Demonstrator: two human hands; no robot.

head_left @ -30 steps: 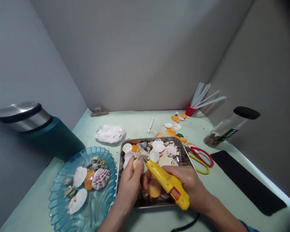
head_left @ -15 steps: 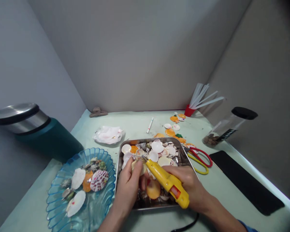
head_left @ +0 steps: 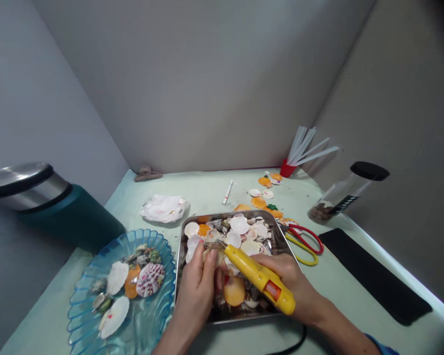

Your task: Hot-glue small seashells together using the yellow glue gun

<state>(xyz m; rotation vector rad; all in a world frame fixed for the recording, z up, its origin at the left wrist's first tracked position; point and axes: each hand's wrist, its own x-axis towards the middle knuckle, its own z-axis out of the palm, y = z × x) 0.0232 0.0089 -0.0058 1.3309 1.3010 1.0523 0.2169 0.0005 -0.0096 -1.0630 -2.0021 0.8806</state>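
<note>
My right hand (head_left: pixel 286 276) is wrapped round a yellow hot glue gun (head_left: pixel 253 268), its metal nozzle pointing up and left. Between the thumb and fingers of my left hand (head_left: pixel 200 281) is a pale shell (head_left: pixel 215 255), mostly covered by the fingers. The nozzle tip is close beside this shell; whether they touch I cannot tell. Both hands are over a metal tray (head_left: pixel 178 276) filled with loose shells. An orange scallop shell (head_left: pixel 234 291) lies in the tray just below the glue gun.
At left stand a blue scalloped plate (head_left: pixel 148 330) of shells and a teal bottle (head_left: pixel 70 217). Red-and-yellow scissors (head_left: pixel 309 241), a black pad (head_left: pixel 377 278) and a clear jar (head_left: pixel 333 199) are at right. Behind are glue sticks (head_left: pixel 301 145) in a red cup (head_left: pixel 287 169) and white plastic wrap (head_left: pixel 163 208).
The view has shifted slightly. The glue gun's rear end sits a little lower and further right, while both hands keep their grip over the tray.
</note>
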